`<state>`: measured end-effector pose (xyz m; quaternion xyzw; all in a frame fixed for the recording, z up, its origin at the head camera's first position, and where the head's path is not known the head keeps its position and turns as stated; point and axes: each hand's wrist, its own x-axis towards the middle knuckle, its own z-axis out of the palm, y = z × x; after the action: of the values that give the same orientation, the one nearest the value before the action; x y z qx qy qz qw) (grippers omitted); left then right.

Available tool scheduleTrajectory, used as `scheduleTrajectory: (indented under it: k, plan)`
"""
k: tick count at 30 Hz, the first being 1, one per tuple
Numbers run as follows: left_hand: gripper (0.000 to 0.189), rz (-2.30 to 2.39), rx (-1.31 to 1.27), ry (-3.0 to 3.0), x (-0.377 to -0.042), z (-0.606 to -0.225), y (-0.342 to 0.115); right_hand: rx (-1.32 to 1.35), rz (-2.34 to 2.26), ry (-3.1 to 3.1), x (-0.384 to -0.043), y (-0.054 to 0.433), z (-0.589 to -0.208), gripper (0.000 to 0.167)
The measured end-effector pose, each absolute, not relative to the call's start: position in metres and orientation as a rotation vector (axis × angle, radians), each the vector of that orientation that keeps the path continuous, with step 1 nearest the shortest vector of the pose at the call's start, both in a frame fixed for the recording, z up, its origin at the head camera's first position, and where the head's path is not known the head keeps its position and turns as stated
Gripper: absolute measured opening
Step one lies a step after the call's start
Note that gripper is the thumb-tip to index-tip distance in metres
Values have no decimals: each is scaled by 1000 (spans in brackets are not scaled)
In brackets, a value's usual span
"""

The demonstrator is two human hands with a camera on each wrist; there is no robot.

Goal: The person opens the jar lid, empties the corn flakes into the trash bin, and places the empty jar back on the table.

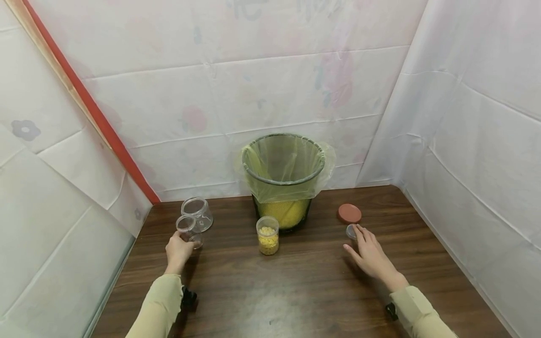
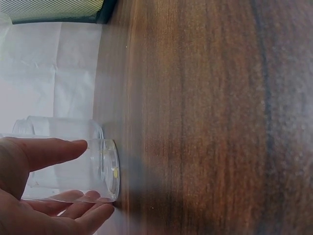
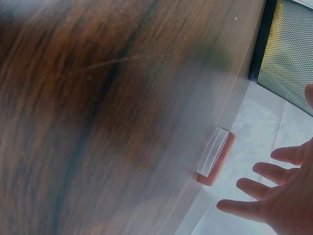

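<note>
At the left of the table, my left hand (image 1: 179,249) holds a narrow clear jar (image 1: 186,224), thumb on one side and fingers on the other. A small yellow speck shows near that jar's base in the left wrist view. Right behind it stands a wider clear jar (image 1: 203,217), its mouth uncovered. On the right, my right hand (image 1: 374,256) is over the table with fingers extended and apart, holding nothing. Just beyond its fingertips lie a small clear lid (image 1: 351,231) and a larger reddish lid (image 1: 349,213). In the right wrist view the fingers (image 3: 254,188) look apart from the lids.
A mesh bin (image 1: 282,206) with a yellowish bag liner stands at the back middle. In front of it is an uncovered clear jar of yellow pieces (image 1: 268,239). White sheeting (image 1: 262,94) walls the back and sides of the brown wooden table (image 1: 270,291).
</note>
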<state>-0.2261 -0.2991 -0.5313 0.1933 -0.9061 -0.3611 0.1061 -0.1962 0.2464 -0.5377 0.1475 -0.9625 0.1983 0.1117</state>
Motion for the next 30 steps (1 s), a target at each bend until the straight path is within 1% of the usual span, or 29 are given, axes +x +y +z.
scheduleTrajectory:
  k: [7,10,14,17,19,25,30]
  plan:
    - [64,-1151,591,-2701,-223,-529,-298,433,585,-2818,-196,247,-537,70]
    - [76,-1211,588,-2701,-220,-526,-298,425,600,-2821,-196,246,-536,70]
    - [96,-1238,576,-2660,-214,-518,-294,422,630,-2835,-195,243,-533,70]
    - [102,-1214,540,-2595,-209,-514,-289,416,640,-2850,-195,241,-531,70]
    - [101,-1194,512,-2535,-206,-510,-284,411,640,-2851,-195,240,-529,69]
    - [87,-1173,461,-2356,-196,-498,-270,416,631,-2806,-194,235,-528,68]
    - [77,-1074,295,-2224,-190,-491,-261,437,640,-2779,-192,229,-524,68]
